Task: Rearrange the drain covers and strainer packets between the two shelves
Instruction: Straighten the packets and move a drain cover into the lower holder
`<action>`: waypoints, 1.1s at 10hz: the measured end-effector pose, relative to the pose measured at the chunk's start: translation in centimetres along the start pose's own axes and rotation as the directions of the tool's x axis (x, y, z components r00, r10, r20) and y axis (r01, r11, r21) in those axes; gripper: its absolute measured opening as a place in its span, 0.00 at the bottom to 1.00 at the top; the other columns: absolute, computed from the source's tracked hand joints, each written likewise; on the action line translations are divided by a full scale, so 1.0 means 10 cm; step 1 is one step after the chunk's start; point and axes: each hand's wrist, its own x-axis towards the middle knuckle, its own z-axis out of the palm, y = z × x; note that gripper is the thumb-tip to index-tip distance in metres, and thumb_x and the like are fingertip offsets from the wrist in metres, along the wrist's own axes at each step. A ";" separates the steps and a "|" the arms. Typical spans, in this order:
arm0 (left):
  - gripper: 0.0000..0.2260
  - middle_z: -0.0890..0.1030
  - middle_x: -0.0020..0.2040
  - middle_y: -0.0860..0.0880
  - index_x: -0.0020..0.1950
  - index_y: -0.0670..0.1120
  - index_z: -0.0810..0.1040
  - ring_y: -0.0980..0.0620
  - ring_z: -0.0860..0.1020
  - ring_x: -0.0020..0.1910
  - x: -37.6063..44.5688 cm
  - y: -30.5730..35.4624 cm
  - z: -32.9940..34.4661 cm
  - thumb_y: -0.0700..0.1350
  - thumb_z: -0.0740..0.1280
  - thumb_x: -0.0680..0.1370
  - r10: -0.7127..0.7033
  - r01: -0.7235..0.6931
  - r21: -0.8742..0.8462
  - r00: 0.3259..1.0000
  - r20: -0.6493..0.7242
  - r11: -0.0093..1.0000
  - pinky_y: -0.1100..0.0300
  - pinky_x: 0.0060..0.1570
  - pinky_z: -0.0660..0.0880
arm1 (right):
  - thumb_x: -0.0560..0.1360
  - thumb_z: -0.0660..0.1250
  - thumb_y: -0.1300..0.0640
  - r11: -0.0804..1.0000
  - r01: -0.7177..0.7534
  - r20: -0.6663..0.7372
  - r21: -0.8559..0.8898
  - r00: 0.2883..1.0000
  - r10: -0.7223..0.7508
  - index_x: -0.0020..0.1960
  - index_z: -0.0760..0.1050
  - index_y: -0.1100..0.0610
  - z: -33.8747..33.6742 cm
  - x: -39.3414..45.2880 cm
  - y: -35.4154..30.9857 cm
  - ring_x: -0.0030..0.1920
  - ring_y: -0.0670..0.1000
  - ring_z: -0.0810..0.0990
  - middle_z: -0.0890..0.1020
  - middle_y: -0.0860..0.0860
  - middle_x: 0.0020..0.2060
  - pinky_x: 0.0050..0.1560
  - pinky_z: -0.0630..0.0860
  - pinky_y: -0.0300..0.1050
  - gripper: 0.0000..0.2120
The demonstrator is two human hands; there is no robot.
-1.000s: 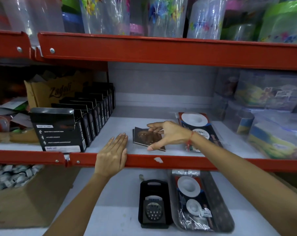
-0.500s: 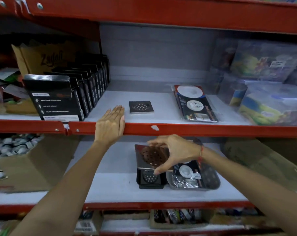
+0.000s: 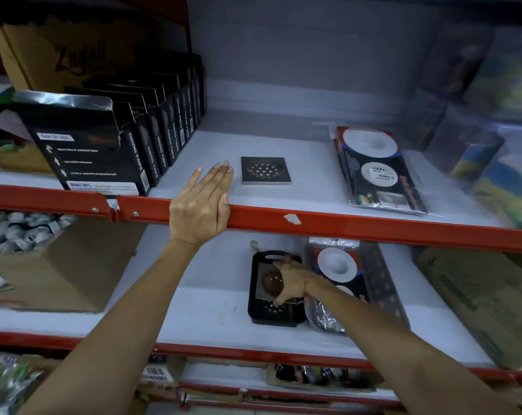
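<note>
On the lower shelf my right hand (image 3: 291, 281) grips a square metal drain cover (image 3: 268, 283) by its right edge, holding it over a black tray (image 3: 255, 310) that shows another perforated cover beneath. A second square drain cover (image 3: 265, 170) lies flat on the upper shelf. My left hand (image 3: 201, 205) rests flat and open on the red front rail (image 3: 343, 224) of the upper shelf, just left of that cover. One strainer packet (image 3: 376, 169) lies on the upper shelf at the right. Another strainer packet (image 3: 339, 265) sits in a clear tray beside my right hand.
A row of black nano tape boxes (image 3: 104, 151) stands on the upper shelf at the left. Clear wrapped containers (image 3: 493, 139) crowd its right end. On the lower shelf, a cardboard box (image 3: 59, 265) sits left and a carton (image 3: 478, 301) sits right.
My right hand left one drain cover on the upper shelf and moved down to the lower shelf, where it now holds a cover over the black tray. My left hand stayed on the rail.
</note>
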 end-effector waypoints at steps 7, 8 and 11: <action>0.20 0.79 0.62 0.44 0.64 0.39 0.77 0.49 0.77 0.63 -0.01 0.00 0.03 0.41 0.52 0.79 0.007 -0.006 0.009 0.999 -0.031 1.000 0.48 0.64 0.74 | 0.64 0.76 0.44 0.993 0.047 0.008 -0.110 0.999 -0.047 0.75 0.55 0.59 0.15 0.16 0.00 0.70 0.59 0.65 0.62 0.58 0.72 0.69 0.66 0.53 0.49; 0.19 0.80 0.62 0.44 0.64 0.39 0.77 0.49 0.78 0.62 0.00 0.01 0.01 0.41 0.52 0.79 -0.003 0.004 0.006 1.000 -0.017 1.000 0.48 0.64 0.73 | 0.69 0.71 0.44 0.987 0.145 -0.101 -0.069 0.983 -0.152 0.74 0.60 0.59 -0.04 -0.15 -0.07 0.69 0.57 0.69 0.68 0.57 0.71 0.68 0.68 0.49 0.40; 0.19 0.80 0.61 0.43 0.63 0.39 0.78 0.49 0.79 0.61 0.02 0.06 -0.03 0.41 0.53 0.79 -0.052 0.053 -0.003 0.998 0.038 0.999 0.49 0.66 0.71 | 0.71 0.73 0.56 0.829 0.501 -0.507 0.248 0.796 -0.330 0.54 0.82 0.58 -0.89 -1.20 -0.44 0.48 0.43 0.84 0.86 0.49 0.49 0.56 0.76 0.31 0.13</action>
